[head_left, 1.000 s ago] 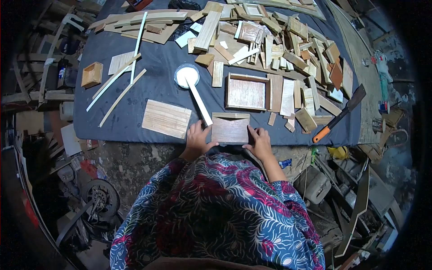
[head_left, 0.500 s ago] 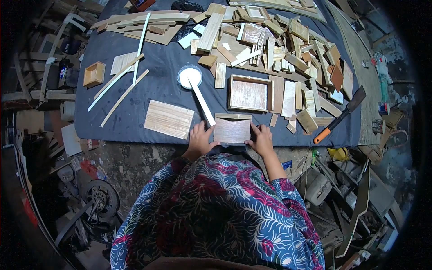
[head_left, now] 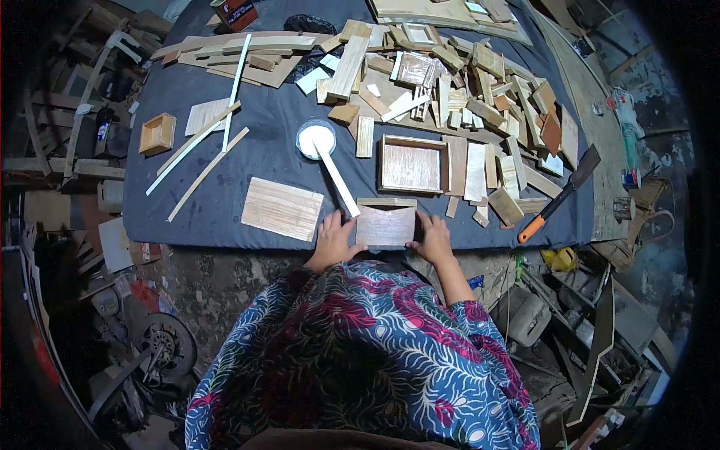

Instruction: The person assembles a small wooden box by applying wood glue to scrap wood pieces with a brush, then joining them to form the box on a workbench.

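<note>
At the near edge of the table stands a small wooden box [head_left: 385,229], with a smooth panel facing me and a light strip along its far top side. My left hand [head_left: 334,241] grips its left side, thumb at the lower corner. On the opposite side my right hand [head_left: 432,238] holds the box with bent fingers and thumb. Just beyond my left fingers lies a white stick [head_left: 339,182], its far end resting in a round tub of white paste [head_left: 316,140]. A flat wooden panel [head_left: 282,209] lies left of my left hand.
An open wooden tray [head_left: 412,165] sits beyond the box. Piled wood offcuts [head_left: 450,94] cover the back right. A long blade with an orange handle [head_left: 559,196] lies at the right edge. Thin strips [head_left: 208,172] and a small open box [head_left: 157,134] are on the left.
The whole view has shifted slightly, so the table appears lower and more of a red tin shows at the back. Both hands keep their hold on the wooden box.
</note>
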### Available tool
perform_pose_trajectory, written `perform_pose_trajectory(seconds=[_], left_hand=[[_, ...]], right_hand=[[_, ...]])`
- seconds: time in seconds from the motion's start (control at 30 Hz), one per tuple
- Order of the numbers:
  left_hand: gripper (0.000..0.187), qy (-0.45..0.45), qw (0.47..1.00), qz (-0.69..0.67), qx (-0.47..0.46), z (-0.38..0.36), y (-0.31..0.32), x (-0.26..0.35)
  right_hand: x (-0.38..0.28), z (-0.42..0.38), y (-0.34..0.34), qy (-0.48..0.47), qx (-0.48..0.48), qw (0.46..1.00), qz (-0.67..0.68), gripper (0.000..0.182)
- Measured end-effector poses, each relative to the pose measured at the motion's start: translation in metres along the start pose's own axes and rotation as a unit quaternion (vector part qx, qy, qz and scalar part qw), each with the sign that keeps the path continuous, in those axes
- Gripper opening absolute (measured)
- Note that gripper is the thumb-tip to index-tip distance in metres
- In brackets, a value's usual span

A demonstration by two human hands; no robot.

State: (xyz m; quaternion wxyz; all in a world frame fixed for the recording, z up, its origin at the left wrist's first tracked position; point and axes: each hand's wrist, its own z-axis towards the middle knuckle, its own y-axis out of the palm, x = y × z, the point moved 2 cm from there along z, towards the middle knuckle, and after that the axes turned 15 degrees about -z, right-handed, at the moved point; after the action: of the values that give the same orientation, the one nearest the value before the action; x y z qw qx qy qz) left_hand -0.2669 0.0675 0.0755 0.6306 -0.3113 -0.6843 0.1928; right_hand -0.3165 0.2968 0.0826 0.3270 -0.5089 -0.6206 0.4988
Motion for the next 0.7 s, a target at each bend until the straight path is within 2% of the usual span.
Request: perform_pose_trajectory(seconds=[0.07,0.2,0.23,0.33,0.53,0.6,0.7], left_hand=[[0.065,0.002,1.000,0.003,0.005,-0.001,-0.001,-0.003],[0.064,-0.011,0.999,-0.043,-0.016,-0.005,-0.002,-0.011],[0.063,-0.002,0.998,-0.050,-0.023,-0.004,-0.003,-0.013],[0.060,0.011,0.996,-0.088,-0.027,-0.006,-0.003,-0.023],[0.050,0.048,0.993,-0.086,-0.070,-0.009,-0.008,-0.029],[0.047,0.045,0.992,-0.088,-0.072,-0.010,-0.010,-0.029],[0.044,0.059,0.988,-0.120,-0.074,-0.011,-0.019,-0.027]], right_hand=[[0.007,-0.005,0.012,0.071,0.032,0.993,0.093,0.067],[0.017,-0.017,0.035,0.087,0.027,0.980,0.179,0.052],[0.018,-0.020,0.036,0.106,0.041,0.972,0.208,0.042],[0.022,-0.030,0.044,0.104,0.100,0.970,0.195,0.039],[0.027,-0.045,0.052,0.159,0.133,0.963,0.169,0.032],[0.028,-0.049,0.057,0.195,0.151,0.941,0.231,0.030],[0.026,-0.060,0.048,0.206,0.190,0.935,0.217,0.028]])
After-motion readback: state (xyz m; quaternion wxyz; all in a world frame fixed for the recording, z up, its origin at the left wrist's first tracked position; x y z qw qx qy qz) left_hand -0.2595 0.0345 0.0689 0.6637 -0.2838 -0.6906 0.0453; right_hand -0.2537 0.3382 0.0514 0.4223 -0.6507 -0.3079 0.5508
